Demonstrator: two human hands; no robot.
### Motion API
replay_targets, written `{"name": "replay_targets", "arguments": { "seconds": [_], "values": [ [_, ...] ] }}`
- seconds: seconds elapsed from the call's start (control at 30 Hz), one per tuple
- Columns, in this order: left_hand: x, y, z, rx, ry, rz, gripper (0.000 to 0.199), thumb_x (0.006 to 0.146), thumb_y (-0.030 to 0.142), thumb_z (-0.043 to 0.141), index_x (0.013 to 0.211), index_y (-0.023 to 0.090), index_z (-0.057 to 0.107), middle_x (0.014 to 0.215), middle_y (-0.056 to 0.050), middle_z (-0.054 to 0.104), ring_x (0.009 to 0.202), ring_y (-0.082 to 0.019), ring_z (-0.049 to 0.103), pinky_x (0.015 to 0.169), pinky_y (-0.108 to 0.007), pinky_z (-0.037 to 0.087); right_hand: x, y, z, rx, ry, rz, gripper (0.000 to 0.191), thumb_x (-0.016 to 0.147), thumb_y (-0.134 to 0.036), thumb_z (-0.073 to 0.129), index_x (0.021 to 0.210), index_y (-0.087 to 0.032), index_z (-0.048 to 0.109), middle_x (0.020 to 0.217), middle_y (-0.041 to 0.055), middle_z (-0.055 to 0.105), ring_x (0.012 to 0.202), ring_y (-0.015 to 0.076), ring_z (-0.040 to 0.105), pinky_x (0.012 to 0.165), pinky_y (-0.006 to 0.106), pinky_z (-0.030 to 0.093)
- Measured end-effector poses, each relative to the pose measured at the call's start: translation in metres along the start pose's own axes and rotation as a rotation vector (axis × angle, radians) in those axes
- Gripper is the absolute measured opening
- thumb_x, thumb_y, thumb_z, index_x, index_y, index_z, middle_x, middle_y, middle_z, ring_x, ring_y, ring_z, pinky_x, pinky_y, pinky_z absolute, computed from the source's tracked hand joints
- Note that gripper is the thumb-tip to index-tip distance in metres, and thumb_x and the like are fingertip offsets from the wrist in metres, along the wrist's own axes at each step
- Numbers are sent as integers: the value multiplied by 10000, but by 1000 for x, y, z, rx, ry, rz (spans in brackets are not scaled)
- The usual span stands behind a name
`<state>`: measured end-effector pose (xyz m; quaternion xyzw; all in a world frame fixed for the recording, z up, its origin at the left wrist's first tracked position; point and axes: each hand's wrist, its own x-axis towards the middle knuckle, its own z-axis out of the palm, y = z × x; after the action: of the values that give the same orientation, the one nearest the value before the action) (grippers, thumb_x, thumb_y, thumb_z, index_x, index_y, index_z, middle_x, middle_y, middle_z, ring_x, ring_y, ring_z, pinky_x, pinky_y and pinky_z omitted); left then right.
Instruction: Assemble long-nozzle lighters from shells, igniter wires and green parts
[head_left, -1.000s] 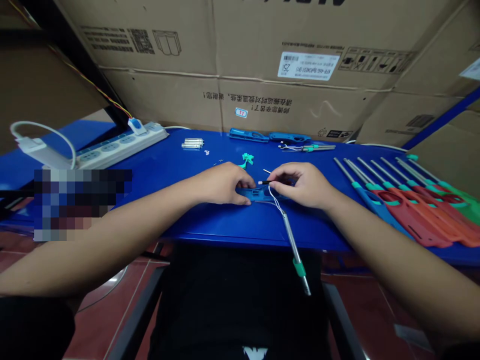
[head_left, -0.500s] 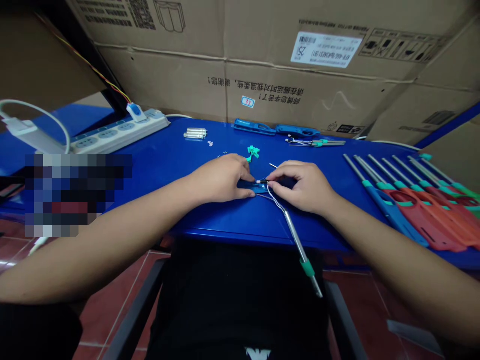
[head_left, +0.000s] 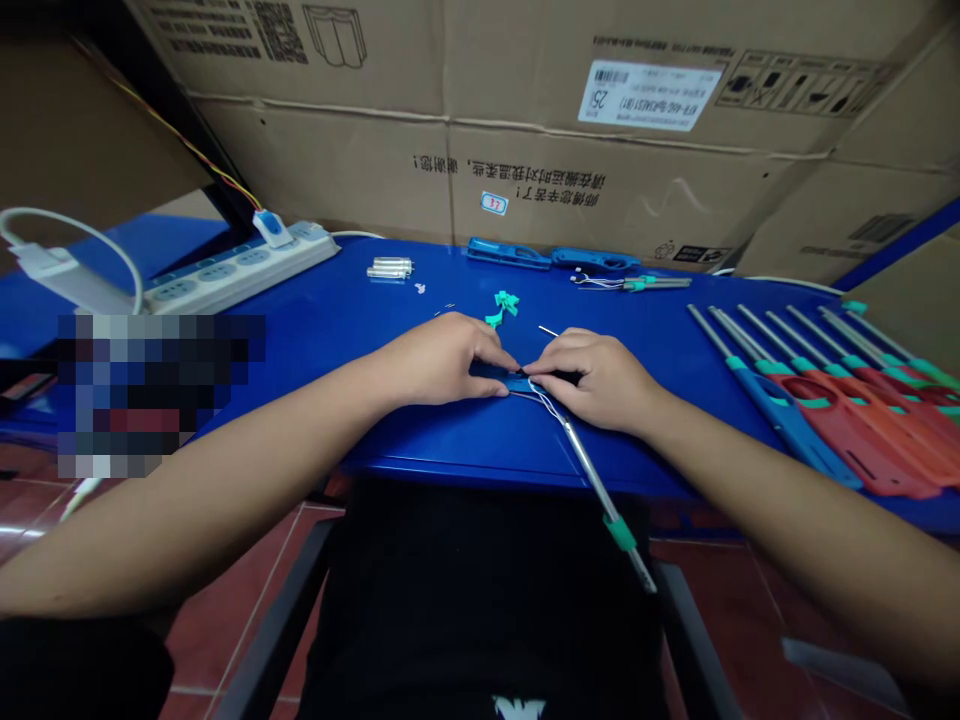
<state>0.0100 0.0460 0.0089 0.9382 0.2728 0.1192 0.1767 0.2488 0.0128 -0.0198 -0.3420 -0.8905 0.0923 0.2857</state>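
Note:
Both my hands work together at the table's near edge. My left hand (head_left: 442, 360) grips a blue plastic lighter shell (head_left: 501, 379) from the left. My right hand (head_left: 596, 382) pinches a small black part (head_left: 559, 377) against the shell's right end. White wires (head_left: 541, 398) run from there to a long metal lighter tube (head_left: 592, 475), which slants over the table edge toward me. The tube carries a green collar (head_left: 619, 533). My fingers hide most of the shell.
On the blue table (head_left: 420, 440) lie green plastic pieces (head_left: 504, 306), metal cylinders (head_left: 390, 268), blue shells (head_left: 508, 253) and a wired tube (head_left: 645, 284). Red and orange long lighters (head_left: 855, 430) lie in a row at right. A power strip (head_left: 240, 270) stands back left, before cardboard boxes (head_left: 600, 170).
My right hand has moved left and closed over the black part at the shell. The gap between my hands has narrowed, and the metal tube has swung slightly.

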Motion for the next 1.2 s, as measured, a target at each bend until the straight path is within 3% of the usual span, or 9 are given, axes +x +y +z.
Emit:
{"name": "replay_targets", "arguments": {
  "seconds": [0.17, 0.33, 0.53, 0.73, 0.97, 1.2],
  "values": [
    [-1, -1, 0, -1, 2, 24, 311, 840, 303, 740, 1146, 254, 765, 1013, -43, 753, 915, -187, 686, 856, -292, 486, -2, 4, -3, -26, -53, -13, 228, 918, -170, 579, 990, -245, 782, 911, 43, 745, 850, 190, 635, 794, 367, 509],
    [0, -1, 0, 0, 6, 36, 299, 843, 300, 732, 1135, 242, 765, 1051, -50, 753, 949, -189, 686, 899, -304, 486, -1, -5, -9, -36, -5, 120, 78, 858, -243, 682, 886, -192, 734, 840, 47, 701, 806, 187, 627, 747, 336, 497],
    [0, -1, 1, 8, 1, 55, 293, 843, 309, 711, 1117, 216, 760, 1018, -60, 743, 908, -190, 682, 840, -302, 501, -2, -25, -11, -81, -97, 210, 209, 830, -403, 729, 848, -195, 743, 829, 52, 712, 801, 205, 633, 728, 342, 484],
    [1, -1, 3, 63, -12, 70, 348, 870, 325, 671, 1197, 226, 739, 1019, -72, 715, 955, -212, 667, 860, -320, 504, 2, -32, -7, -136, -161, 262, 180, 892, -216, 602, 902, -184, 779, 850, 61, 725, 815, 203, 638, 728, 338, 484],
    [1, 4, 7, 129, 19, 120, 353, 836, 239, 663, 1177, 192, 741, 1064, -86, 697, 981, -222, 664, 885, -343, 530, 2, -39, -14, -314, -279, 214, 193, 906, -234, 594, 921, -178, 778, 869, 109, 695, 858, 259, 598, 761, 398, 480],
    [2, 1, 12, 75, 58, 181, 274, 830, 191, 660, 1084, 155, 759, 996, -88, 700, 907, -207, 671, 839, -334, 541, 10, -36, -12, -158, -269, 254, 169, 904, -163, 572, 883, -181, 738, 913, 75, 701, 871, 218, 627, 780, 355, 499]
  ]
}}
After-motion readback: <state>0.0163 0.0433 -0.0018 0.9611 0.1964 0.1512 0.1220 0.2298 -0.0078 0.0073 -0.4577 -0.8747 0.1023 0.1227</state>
